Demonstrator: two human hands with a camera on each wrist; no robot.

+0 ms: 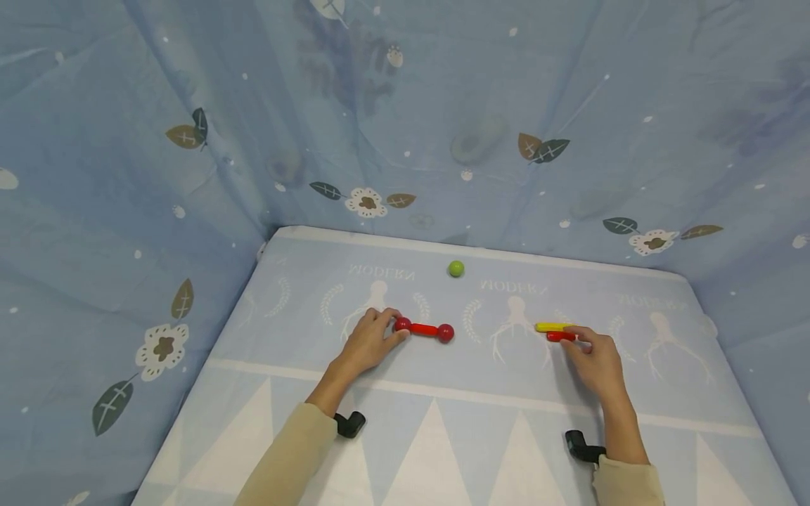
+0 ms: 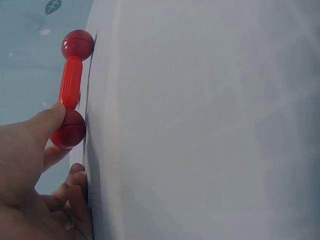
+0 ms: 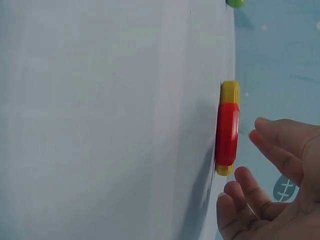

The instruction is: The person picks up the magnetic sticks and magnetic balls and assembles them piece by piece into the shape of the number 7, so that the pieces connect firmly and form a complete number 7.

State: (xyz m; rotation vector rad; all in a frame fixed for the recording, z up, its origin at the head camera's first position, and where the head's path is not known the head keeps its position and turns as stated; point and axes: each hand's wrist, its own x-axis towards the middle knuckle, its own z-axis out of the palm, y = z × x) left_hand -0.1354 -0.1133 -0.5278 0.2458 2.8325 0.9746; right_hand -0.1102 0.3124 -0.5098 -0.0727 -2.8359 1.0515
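A red toy rod with a red ball on each end (image 1: pixel 424 329) lies crosswise on the table. My left hand (image 1: pixel 370 342) pinches its left ball between thumb and index finger; the other fingers curl loosely beside the cloth in the left wrist view. To the right, my right hand (image 1: pixel 595 362) hovers by the right ends of a short red rod (image 1: pixel 560 336) and a longer yellow rod (image 1: pixel 550 327), which lie side by side. In the right wrist view its fingers (image 3: pixel 280 130) stand apart from the red rod, with nothing between them.
A small green ball (image 1: pixel 455 268) sits near the back of the table. Pale blue patterned cloth (image 1: pixel 481 393) covers the tabletop, and blue fabric (image 1: pixel 430 126) hangs behind and at both sides. Black camera mounts (image 1: pixel 350 424) sit at the wrists.
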